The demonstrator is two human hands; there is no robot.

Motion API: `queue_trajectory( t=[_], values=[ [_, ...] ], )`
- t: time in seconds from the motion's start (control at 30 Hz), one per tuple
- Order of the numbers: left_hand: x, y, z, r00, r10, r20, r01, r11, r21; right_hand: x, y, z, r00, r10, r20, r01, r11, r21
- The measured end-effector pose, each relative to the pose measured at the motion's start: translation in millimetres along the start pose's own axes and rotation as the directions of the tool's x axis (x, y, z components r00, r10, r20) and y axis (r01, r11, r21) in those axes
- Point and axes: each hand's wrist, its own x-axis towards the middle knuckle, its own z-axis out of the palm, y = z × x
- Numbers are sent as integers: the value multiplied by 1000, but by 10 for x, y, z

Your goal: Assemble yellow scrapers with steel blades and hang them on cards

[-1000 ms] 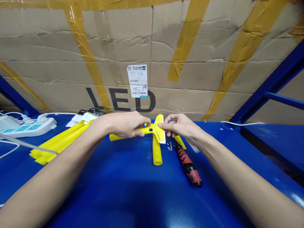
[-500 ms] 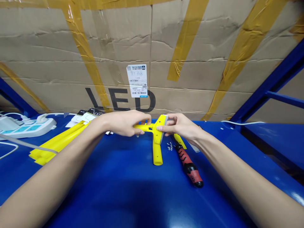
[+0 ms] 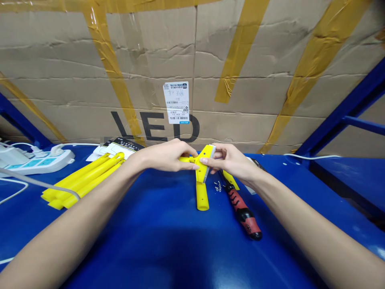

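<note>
A yellow scraper head (image 3: 204, 167) with a pale blade along its right edge is held between my two hands. My left hand (image 3: 174, 155) is closed on its short yellow neck. My right hand (image 3: 227, 161) pinches the blade side, thumb on the front face. Below the head, a hollow yellow handle tube (image 3: 202, 197) lies on the blue table (image 3: 168, 249), its upper end hidden behind the head. Right of it lies a red and black screwdriver (image 3: 244, 212), with small screws (image 3: 218, 186) beside its shaft and another yellow piece (image 3: 231, 180) partly under my right hand.
Several yellow handle tubes (image 3: 81, 182) lie at the left, near black and white printed cards (image 3: 120, 146). A white power strip (image 3: 39, 162) with cables stands at the far left. A large taped cardboard box (image 3: 150, 60) walls off the back, and blue metal posts (image 3: 339, 112) flank it.
My left hand has slid right along the scraper's neck, closer to the head, covering more of it. My right hand keeps its pinch. The whole view has shifted slightly.
</note>
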Motion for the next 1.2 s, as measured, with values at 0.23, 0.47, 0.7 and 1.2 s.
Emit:
queue_trajectory(
  t=[0.23,0.47,0.7,1.2],
  values=[
    [13,0,7,1000,-19,0,19,1000,22,-12,-31,-18,999,12,34,-12,1000,1],
    [11,0,26,1000,-15,13,14,999,35,-24,-30,-56,997,2,76,-1,1000,-21],
    [31,43,35,1000,-8,-21,9,998,55,-19,-35,-32,998,15,60,-15,1000,3],
    [36,-2,47,1000,8,-21,-7,1000,11,-10,-38,-89,995,-25,94,26,1000,-8]
  ],
)
